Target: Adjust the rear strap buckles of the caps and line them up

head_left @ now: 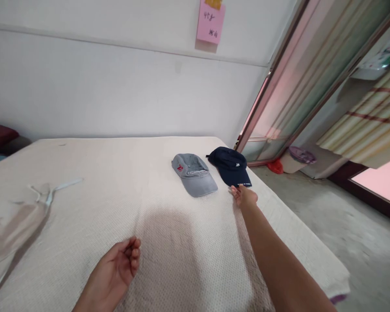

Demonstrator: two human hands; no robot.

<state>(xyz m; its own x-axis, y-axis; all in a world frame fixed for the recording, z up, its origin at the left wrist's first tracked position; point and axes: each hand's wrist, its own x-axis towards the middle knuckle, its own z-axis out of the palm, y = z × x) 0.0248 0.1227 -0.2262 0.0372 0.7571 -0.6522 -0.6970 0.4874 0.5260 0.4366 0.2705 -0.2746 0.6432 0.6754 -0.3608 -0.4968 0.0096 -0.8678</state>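
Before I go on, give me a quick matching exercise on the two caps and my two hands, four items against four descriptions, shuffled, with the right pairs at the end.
Column one
1. Grey cap
2. Dark blue cap
3. Left hand
4. Right hand

Column two
A. Fingers loosely curled, holding nothing
B. Bears a small white emblem
C. Fingertips at the front edge of a brim
D. Bears a red emblem

Right pairs: 1-D, 2-B, 3-A, 4-C
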